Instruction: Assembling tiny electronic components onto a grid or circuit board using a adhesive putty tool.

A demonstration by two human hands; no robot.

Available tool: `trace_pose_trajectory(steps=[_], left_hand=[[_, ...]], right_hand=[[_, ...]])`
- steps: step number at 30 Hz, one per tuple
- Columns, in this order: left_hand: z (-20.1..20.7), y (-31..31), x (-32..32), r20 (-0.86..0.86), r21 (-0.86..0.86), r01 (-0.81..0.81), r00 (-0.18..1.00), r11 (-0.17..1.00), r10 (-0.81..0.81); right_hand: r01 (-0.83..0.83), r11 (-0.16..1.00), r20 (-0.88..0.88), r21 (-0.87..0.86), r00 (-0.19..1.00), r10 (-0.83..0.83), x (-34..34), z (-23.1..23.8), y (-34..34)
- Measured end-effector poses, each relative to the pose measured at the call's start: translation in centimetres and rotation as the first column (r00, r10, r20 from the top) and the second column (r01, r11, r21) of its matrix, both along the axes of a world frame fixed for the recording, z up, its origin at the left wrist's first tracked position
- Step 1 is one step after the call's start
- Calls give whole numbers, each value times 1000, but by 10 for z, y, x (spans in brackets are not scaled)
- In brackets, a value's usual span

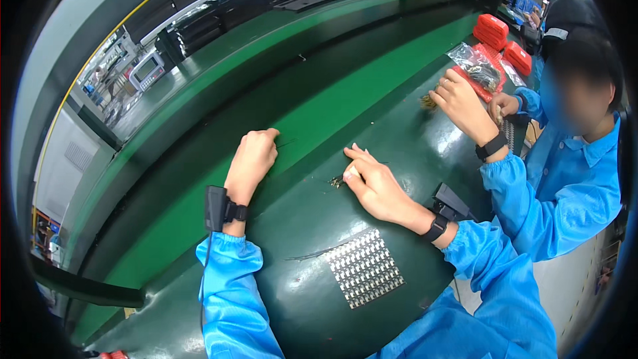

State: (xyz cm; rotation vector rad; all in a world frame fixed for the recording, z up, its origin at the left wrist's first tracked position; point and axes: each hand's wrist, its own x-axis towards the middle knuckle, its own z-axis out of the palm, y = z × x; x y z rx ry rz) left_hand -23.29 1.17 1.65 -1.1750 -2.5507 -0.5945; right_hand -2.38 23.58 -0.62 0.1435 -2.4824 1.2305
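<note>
Both forearms, in blue sleeves with dark wristbands, rise from the lower edge toward the middle of the frame. The left hand (251, 159), left of centre, is curled into a loose fist, knuckles up. The right hand (373, 183), right of centre, lies palm down, its fingers (355, 154) stretched out and thumb tucked beneath, pinching something too small to make out.

Left hand (250, 159) on the bench (292, 206) edge, left of right hand (372, 183); small parts (336, 181) just beside its fingertips; component sheet (364, 267) nearer, between forearms; co-worker's hand (460, 100) beyond, right, near parts bag (475, 66).
</note>
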Motion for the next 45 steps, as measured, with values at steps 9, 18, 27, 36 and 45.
trace_pose_trajectory(steps=[9,18,27,36,45], left_hand=[[25,26,-3,-195,-398,250,917,882,-348],[28,-6,-28,11,-426,136,989,895,-145],[68,-9,122,-30,91,32,999,995,-29],[28,-6,162,-46,-29,22,999,999,-23],[23,-8,158,46,59,42,998,997,-44]], right_hand=[[6,997,-33,-72,999,-9,1,-7,-15],[-62,989,-52,-134,997,55,-4,-13,-24],[-89,974,-38,-211,996,82,8,-4,-25],[-102,971,-50,-216,994,93,21,7,10],[-82,950,-87,-303,995,58,11,7,10]])
